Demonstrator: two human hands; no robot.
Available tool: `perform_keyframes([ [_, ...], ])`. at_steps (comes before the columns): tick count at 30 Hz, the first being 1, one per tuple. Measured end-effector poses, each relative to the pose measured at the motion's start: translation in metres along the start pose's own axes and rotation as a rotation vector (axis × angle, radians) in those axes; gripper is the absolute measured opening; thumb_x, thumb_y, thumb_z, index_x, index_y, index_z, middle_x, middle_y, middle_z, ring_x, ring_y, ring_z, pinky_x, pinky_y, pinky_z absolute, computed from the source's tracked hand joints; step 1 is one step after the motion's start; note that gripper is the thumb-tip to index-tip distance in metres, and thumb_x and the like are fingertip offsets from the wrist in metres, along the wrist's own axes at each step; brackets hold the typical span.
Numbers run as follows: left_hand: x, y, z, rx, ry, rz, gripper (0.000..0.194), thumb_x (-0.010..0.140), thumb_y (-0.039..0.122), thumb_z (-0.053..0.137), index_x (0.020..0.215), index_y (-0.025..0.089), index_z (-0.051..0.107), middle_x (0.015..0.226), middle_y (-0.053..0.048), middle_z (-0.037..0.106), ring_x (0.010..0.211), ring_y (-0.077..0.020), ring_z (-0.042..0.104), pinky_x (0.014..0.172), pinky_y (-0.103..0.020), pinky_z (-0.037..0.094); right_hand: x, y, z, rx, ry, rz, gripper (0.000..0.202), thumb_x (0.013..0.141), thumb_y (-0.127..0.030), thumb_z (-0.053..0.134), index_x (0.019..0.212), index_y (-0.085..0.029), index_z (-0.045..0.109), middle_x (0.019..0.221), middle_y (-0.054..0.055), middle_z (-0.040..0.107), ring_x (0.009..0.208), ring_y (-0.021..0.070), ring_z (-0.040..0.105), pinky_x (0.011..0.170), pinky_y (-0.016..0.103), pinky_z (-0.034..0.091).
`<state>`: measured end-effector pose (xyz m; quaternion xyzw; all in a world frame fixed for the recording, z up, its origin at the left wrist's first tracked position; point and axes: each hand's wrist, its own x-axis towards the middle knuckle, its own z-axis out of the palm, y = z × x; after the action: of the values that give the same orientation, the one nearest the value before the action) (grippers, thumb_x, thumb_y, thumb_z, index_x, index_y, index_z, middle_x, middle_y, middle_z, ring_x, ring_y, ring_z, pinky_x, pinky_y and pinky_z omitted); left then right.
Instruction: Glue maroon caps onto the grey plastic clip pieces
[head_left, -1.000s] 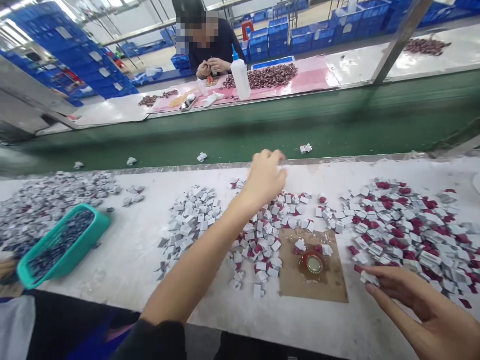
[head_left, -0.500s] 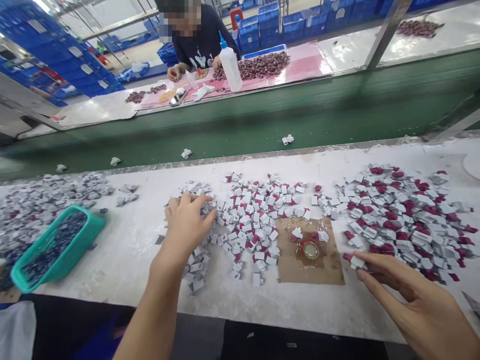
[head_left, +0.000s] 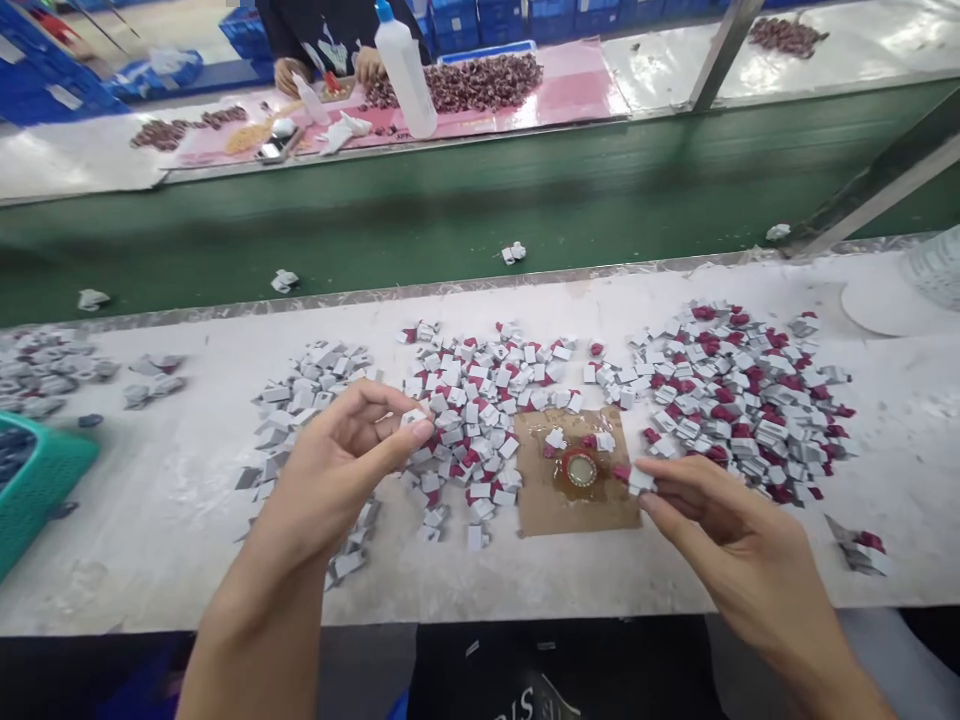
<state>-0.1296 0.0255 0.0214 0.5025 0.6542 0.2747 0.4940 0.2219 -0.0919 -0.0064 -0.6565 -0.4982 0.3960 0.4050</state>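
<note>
My left hand (head_left: 352, 450) is closed in a pinch on a small light-grey plastic piece (head_left: 412, 417), above the left edge of a pile of grey and maroon pieces (head_left: 480, 400). Between the thumb and fingertips of my right hand (head_left: 720, 530) is a grey-and-maroon piece (head_left: 641, 481), close to the right edge of a brown cardboard square (head_left: 540, 505). On that cardboard lie a small round red-rimmed dish (head_left: 580, 468) with wet, shiny liquid around it and a few grey-and-maroon pieces. Plain grey pieces (head_left: 315, 375) are heaped behind and beside my left hand.
A larger heap of grey-and-maroon pieces (head_left: 750, 390) spreads at the right. A teal basket (head_left: 56, 490) stands at the left edge. Beyond the green belt (head_left: 420, 220), a co-worker's hands (head_left: 367, 65) are near a white bottle (head_left: 407, 75). Several pieces lie on the belt.
My left hand has lifted from the grey heap and moved right, now pinching a grey piece. My right hand keeps its piece, now nearer the cardboard. The camera view has shifted.
</note>
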Motion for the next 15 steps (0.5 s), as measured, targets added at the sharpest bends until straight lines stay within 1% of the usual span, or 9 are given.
perform_keyframes([
  [2,-0.007,-0.001,0.004,-0.055,-0.046,-0.088,0.052,0.083,0.073,0.101,0.107,0.029,0.087,0.085,-0.003,0.069,0.070,-0.0162,0.058,0.059,-0.026,0.053,0.002,-0.005,0.009,-0.004,-0.025,-0.024,0.016,0.106,-0.035,0.087,0.119,-0.039,0.095,0.117,0.002,0.092,0.100,0.0206,0.091,0.088,0.024,0.076],
  [4,-0.015,-0.003,0.008,-0.092,-0.109,-0.158,0.056,0.082,0.076,0.101,0.114,0.031,0.094,0.081,-0.003,0.066,0.073,-0.0168,0.058,0.063,-0.025,0.054,0.004,-0.008,0.015,-0.010,-0.037,-0.039,0.017,0.106,-0.032,0.086,0.119,-0.040,0.095,0.118,0.000,0.093,0.100,0.0205,0.091,0.086,0.023,0.076],
  [5,-0.019,-0.004,0.011,-0.108,-0.145,-0.178,0.055,0.085,0.076,0.099,0.118,0.032,0.095,0.079,-0.003,0.066,0.074,-0.0170,0.059,0.065,-0.025,0.055,0.005,-0.009,0.017,-0.007,-0.039,-0.043,0.018,0.107,-0.031,0.086,0.120,-0.040,0.094,0.117,0.000,0.093,0.100,0.0202,0.092,0.085,0.023,0.076],
  [7,-0.028,-0.005,0.017,-0.163,-0.223,-0.201,0.046,0.092,0.071,0.097,0.119,0.033,0.096,0.081,-0.004,0.072,0.071,-0.0150,0.060,0.067,-0.024,0.056,0.005,-0.009,0.019,-0.002,-0.043,-0.044,0.019,0.107,-0.029,0.084,0.120,-0.039,0.093,0.115,-0.001,0.093,0.099,0.0199,0.092,0.085,0.023,0.077],
  [9,-0.035,-0.006,0.024,-0.261,-0.273,-0.216,0.036,0.096,0.065,0.097,0.112,0.033,0.095,0.091,-0.005,0.079,0.064,-0.0109,0.057,0.066,-0.024,0.057,0.006,-0.010,0.021,-0.008,-0.046,-0.054,0.018,0.107,-0.027,0.084,0.120,-0.036,0.093,0.111,0.000,0.093,0.097,0.0201,0.093,0.083,0.023,0.077],
  [11,-0.041,-0.007,0.032,-0.321,-0.262,-0.245,0.034,0.094,0.063,0.099,0.106,0.031,0.094,0.092,-0.005,0.080,0.061,-0.0096,0.055,0.066,-0.025,0.058,0.007,-0.010,0.021,-0.029,-0.049,-0.077,0.017,0.107,-0.026,0.083,0.119,-0.034,0.092,0.109,0.000,0.093,0.096,0.0207,0.093,0.082,0.023,0.077],
  [12,-0.043,-0.007,0.035,-0.315,-0.232,-0.264,0.036,0.093,0.063,0.100,0.106,0.031,0.094,0.091,-0.005,0.079,0.064,-0.0112,0.059,0.067,-0.025,0.060,0.007,-0.010,0.022,-0.044,-0.049,-0.091,0.018,0.107,-0.025,0.083,0.120,-0.033,0.092,0.108,0.001,0.094,0.096,0.0211,0.093,0.081,0.024,0.078],
  [13,-0.045,-0.007,0.038,-0.289,-0.193,-0.283,0.038,0.092,0.064,0.100,0.111,0.032,0.095,0.091,-0.006,0.079,0.070,-0.0142,0.065,0.069,-0.025,0.062,0.007,-0.010,0.022,-0.060,-0.048,-0.108,0.018,0.107,-0.024,0.082,0.120,-0.032,0.092,0.109,0.001,0.094,0.097,0.0214,0.093,0.082,0.024,0.078],
  [15,-0.050,-0.007,0.041,-0.228,-0.134,-0.309,0.045,0.093,0.065,0.099,0.125,0.034,0.095,0.104,-0.008,0.082,0.089,-0.0201,0.074,0.077,-0.026,0.067,0.007,-0.010,0.022,-0.092,-0.045,-0.137,0.017,0.108,-0.023,0.081,0.120,-0.030,0.091,0.113,0.003,0.094,0.098,0.0220,0.093,0.083,0.025,0.078],
])
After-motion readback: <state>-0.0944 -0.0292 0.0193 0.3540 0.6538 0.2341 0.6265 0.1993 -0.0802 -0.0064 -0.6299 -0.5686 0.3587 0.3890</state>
